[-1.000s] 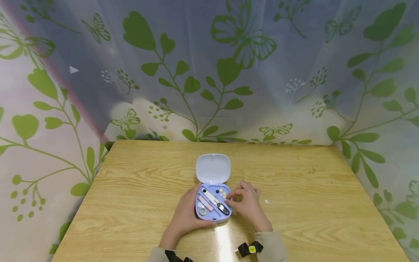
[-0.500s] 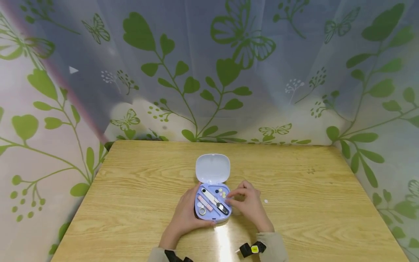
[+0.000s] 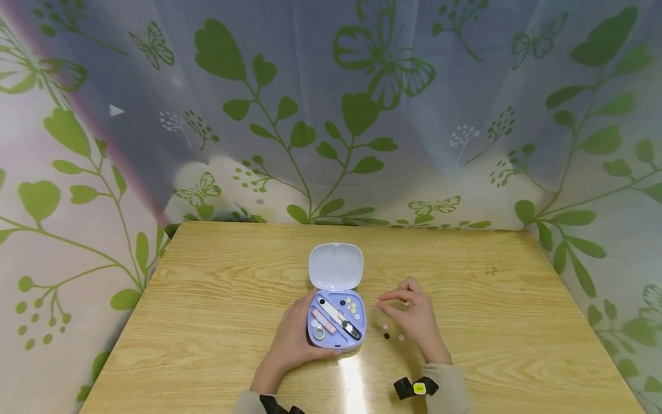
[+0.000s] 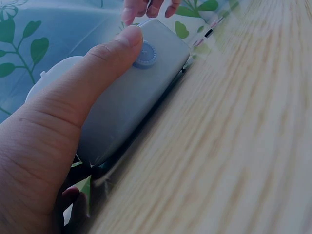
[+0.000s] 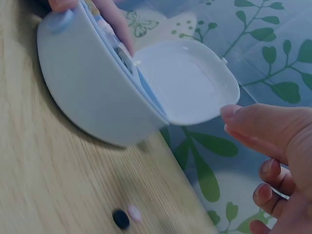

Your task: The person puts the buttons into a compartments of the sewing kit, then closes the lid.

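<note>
A light-blue sewing kit box point(image 3: 338, 344) stands on the table with its white lid point(image 3: 336, 266) raised at the back. My left hand point(image 3: 296, 336) grips the box from its left side, the thumb along the front by the round catch point(image 4: 146, 54). Inside lie a white-and-black tool point(image 3: 338, 317), a pink-patterned strip point(image 3: 324, 321), a metal ring point(image 3: 319, 333) and several small buttons point(image 3: 353, 306). My right hand point(image 3: 414, 313) hovers to the right of the box, thumb and forefinger close together, with nothing visible between them; its other fingers are loosely bent.
On the wooden table point(image 3: 238, 276), a black button point(image 3: 387, 336) and two pale ones lie between the box and my right wrist. A leaf-patterned curtain point(image 3: 320, 115) hangs behind the table and along its sides.
My right hand has drawn away from the box to the right, leaving a pale button visible in the right compartment. Loose buttons it covered now show on the table. My left hand stays put.
</note>
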Tool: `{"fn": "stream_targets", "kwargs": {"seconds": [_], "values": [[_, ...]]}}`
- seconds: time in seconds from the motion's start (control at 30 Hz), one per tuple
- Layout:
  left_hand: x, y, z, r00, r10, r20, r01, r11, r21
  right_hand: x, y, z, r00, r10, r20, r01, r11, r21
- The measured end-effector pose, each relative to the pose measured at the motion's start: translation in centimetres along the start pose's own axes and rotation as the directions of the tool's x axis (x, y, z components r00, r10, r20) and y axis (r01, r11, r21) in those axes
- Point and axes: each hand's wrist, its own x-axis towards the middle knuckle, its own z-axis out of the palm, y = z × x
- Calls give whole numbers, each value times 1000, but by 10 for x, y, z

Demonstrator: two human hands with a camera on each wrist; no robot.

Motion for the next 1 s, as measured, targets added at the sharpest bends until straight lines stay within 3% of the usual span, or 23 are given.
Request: {"fn": "stream_targets", "kwargs": {"seconds": [0.1, 0.3, 0.43, 0.57, 0.83, 1.0], "values": [[0, 0, 0, 1000, -4, 4, 4, 1000, 5, -1, 0, -5, 999, 9, -34, -9, 1000, 4], [0, 0, -1, 1000, -2, 3, 2, 1000, 1, -3, -23, -18, 994, 27, -103, -24, 999, 25], [0, 0, -1, 1000, 2, 1, -2, 1000, 3, -3, -18, -22, 985, 57, -161, -45, 996, 78], [0, 0, -1, 1000, 5, 0, -5, 1000, 12, -4, -4, -25, 978, 96, -184, -79, 992, 97], [-1, 0, 1, 1000, 24, -10, -24, 1000, 16, -5, 50, -22, 968, 151, -199, -141, 988, 67], [0, 0, 1, 999, 29, -16, -29, 999, 19, -8, 62, -22, 974, 148, -173, -144, 989, 39]]}}
